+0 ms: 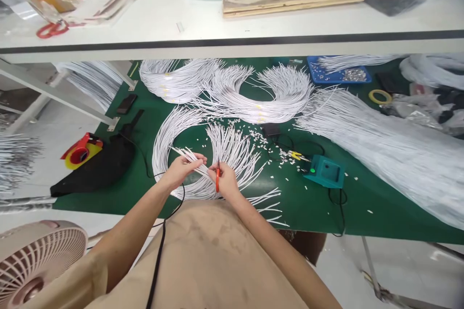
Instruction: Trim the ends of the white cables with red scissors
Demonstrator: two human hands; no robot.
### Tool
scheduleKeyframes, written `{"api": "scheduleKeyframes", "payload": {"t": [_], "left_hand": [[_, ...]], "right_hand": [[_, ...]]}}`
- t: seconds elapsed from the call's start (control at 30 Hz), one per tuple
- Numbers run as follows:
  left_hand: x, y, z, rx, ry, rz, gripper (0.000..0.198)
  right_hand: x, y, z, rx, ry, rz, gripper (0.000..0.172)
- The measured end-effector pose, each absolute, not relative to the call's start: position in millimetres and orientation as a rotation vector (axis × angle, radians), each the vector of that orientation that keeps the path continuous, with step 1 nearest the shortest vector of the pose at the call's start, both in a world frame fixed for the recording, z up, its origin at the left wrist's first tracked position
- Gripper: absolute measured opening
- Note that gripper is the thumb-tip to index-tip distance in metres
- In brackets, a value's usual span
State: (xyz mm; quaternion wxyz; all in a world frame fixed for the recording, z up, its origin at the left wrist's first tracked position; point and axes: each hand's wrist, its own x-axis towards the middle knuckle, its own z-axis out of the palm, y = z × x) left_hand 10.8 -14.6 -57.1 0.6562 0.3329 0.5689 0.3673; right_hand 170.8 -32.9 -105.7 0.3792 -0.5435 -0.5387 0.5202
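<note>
A small bunch of white wires [188,155] is gripped by my left hand [180,170], its ends fanning out to the upper left. Close on its right, my right hand [225,179] holds red-handled scissors [218,179] upright in the fingers and touches the same bunch. Behind and below both hands curves a large coil of white wires [161,140]. The loose ends of this coil [235,149] spread just above my right hand. Small white pieces [259,139] lie scattered on the green table mat [290,207] to the right.
Further wire bundles [263,110] lie at the back and right. A teal device [327,171] with cords and yellow-handled pliers [295,155] are on the right. A red tape dispenser [82,150] and black bag [105,169] lie left. A white shelf [155,21] crosses above, near a blue tray [319,75].
</note>
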Motion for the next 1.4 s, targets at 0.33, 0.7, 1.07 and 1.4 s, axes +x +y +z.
{"api": "scheduleKeyframes", "payload": {"t": [0.33,0.7,1.07,1.4], "left_hand": [[29,-22,-88,0.588,1.039,1.108,0.030],[30,-12,-72,0.353,1.075,1.186,0.034],[32,-16,-47,0.539,1.174,1.114,0.030],[35,-29,-29,0.791,1.115,0.959,0.033]], "right_hand": [[173,-36,-103,-1.144,-1.042,1.657,0.022],[166,-32,-87,-1.190,-1.061,1.583,0.020],[167,-29,-73,-1.309,-0.917,1.509,0.020],[181,5,-27,-1.090,-1.121,1.779,0.024]]}}
